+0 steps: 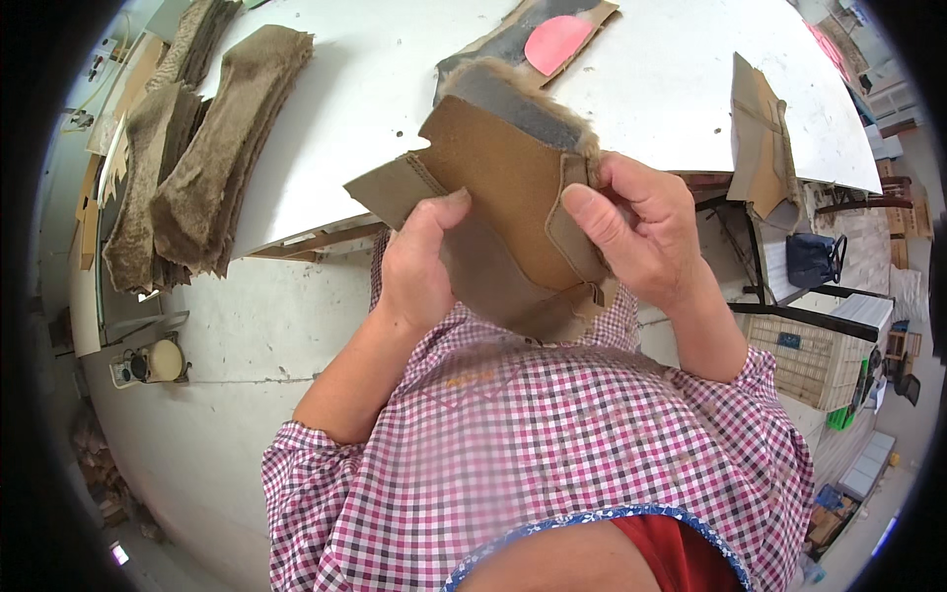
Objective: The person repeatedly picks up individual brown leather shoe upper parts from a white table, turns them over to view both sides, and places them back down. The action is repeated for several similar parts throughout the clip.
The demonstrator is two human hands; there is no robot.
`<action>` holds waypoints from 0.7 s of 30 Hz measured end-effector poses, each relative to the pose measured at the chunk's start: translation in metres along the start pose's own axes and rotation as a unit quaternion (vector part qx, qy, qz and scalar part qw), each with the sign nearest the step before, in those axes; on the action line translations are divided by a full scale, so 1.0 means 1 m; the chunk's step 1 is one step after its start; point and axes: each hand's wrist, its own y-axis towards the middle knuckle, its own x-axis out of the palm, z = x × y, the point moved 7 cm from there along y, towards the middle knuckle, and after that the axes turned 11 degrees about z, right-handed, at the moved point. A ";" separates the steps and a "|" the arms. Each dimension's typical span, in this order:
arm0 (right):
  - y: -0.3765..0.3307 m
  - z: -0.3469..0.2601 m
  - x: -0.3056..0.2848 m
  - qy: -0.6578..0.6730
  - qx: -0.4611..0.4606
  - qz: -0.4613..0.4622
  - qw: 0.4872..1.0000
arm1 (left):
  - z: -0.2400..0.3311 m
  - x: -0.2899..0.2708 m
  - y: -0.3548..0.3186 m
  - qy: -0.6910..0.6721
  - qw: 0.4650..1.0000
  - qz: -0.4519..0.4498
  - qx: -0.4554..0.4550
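Observation:
Between my hands, just off the table's near edge, is a stitched brown leather piece (508, 187), perhaps a shoe or boot upper. Its tan suede-like side faces up, and a fur-edged grey piece (523, 104) lies against its far end. My left hand (419, 257) grips the left side, thumb on top, beside a small olive tab. My right hand (646, 232) pinches the right edge along a stitched seam, thumb on top; the fingers beneath are hidden. Farther back on the table lies a grey-backed piece with a pink rounded patch (558, 44).
Stacks of brown furry pieces (232, 148) lie on the white table (355, 89) at the left. Another brown stitched piece (760, 148) hangs over the right edge. Beyond it are a dark blue bag (815, 260) and a cream plastic crate (804, 360). A small round-seated stool (163, 361) stands lower left.

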 end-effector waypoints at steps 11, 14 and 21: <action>0.001 0.000 -0.007 0.023 0.018 -0.021 0.999 | -0.001 -0.004 0.010 0.115 0.992 -0.043 -0.029; 0.003 0.001 -0.009 0.088 0.029 -0.007 0.996 | 0.001 -0.007 0.016 0.037 0.997 -0.039 -0.047; 0.041 0.035 -0.030 0.395 0.171 0.203 0.879 | -0.020 -0.011 0.021 -0.145 0.955 -0.254 -0.055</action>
